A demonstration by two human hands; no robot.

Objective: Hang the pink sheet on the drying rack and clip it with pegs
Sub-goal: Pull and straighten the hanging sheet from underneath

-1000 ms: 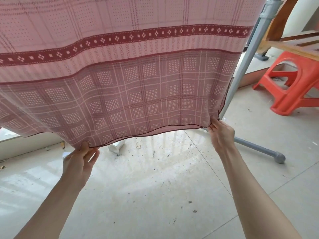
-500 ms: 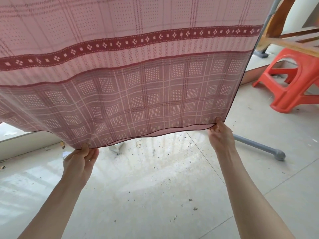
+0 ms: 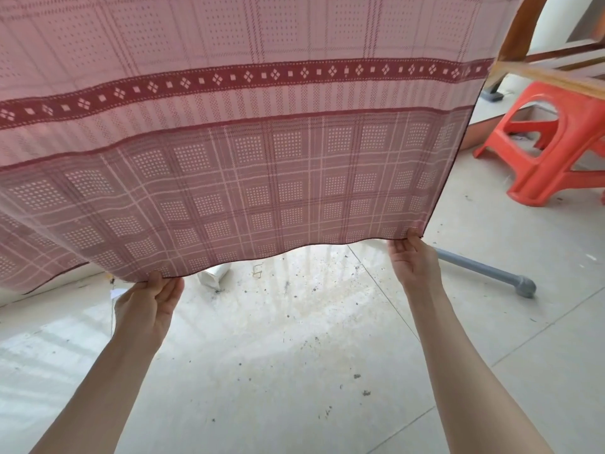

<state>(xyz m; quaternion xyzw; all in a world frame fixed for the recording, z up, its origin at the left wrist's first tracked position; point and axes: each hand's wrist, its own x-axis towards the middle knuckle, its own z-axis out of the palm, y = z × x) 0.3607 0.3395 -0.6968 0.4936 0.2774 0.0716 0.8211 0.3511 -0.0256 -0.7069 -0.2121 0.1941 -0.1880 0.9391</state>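
Pink sheet point(image 3: 248, 152) hanging down from above the top edge of the frame, filling the upper half and most of the width. Pattern: pale dotted checks up top, dark red band with white diamonds across the upper middle, darker plaid panel below. Lower hem wavy, running from lower left of the sheet up to its right corner at centre right.

Left hand point(image 3: 147, 306) at lower left of centre, pinching the hem from beneath; thumb on the near face of the cloth, fingers curled together under the edge.

Right hand point(image 3: 414, 260) at centre right, gripping the sheet's lower right corner; fingertips tucked behind the fabric, palm turned toward the camera. Both forearms bare, reaching up from the bottom corners of the frame.

Grey pipe foot of drying rack point(image 3: 484, 271) lying on the floor just right of the right hand, ending in a rounded cap. Rest of rack hidden behind the sheet.

Orange plastic stool point(image 3: 553, 155) at right edge, under a wooden frame point(image 3: 523, 31) in the upper right corner. Pale tiled floor point(image 3: 294, 371) speckled with dark debris. Small white crumpled item point(image 3: 214, 278) on the floor just below the hem, identity unclear.
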